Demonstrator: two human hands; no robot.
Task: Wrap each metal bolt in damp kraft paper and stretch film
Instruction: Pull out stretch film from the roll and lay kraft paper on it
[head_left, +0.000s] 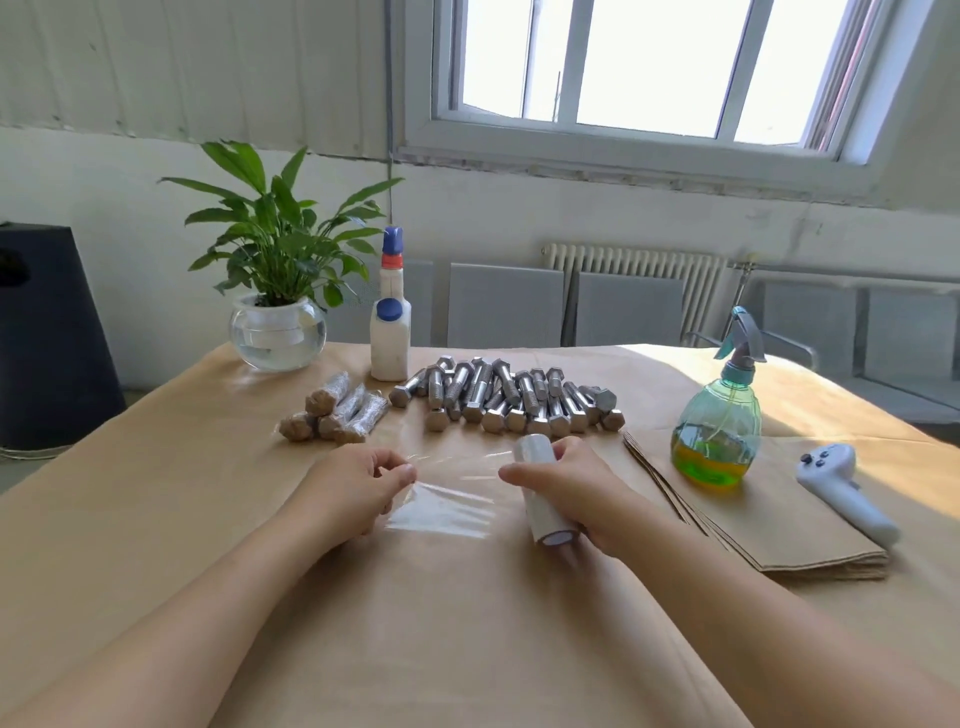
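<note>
My right hand grips a small white roll of stretch film just above the table. A clear sheet of film stretches from the roll to my left hand, which pinches its free end. Behind them lies a pile of several bare metal bolts. To the left of that pile lie several wrapped bolts, in kraft paper under film. A stack of cut kraft paper sheets lies at the right.
Kraft paper covers the table. A green spray bottle stands on the sheet stack, with a white controller beside it. A white bottle with a blue cap and a potted plant in a glass bowl stand at the back.
</note>
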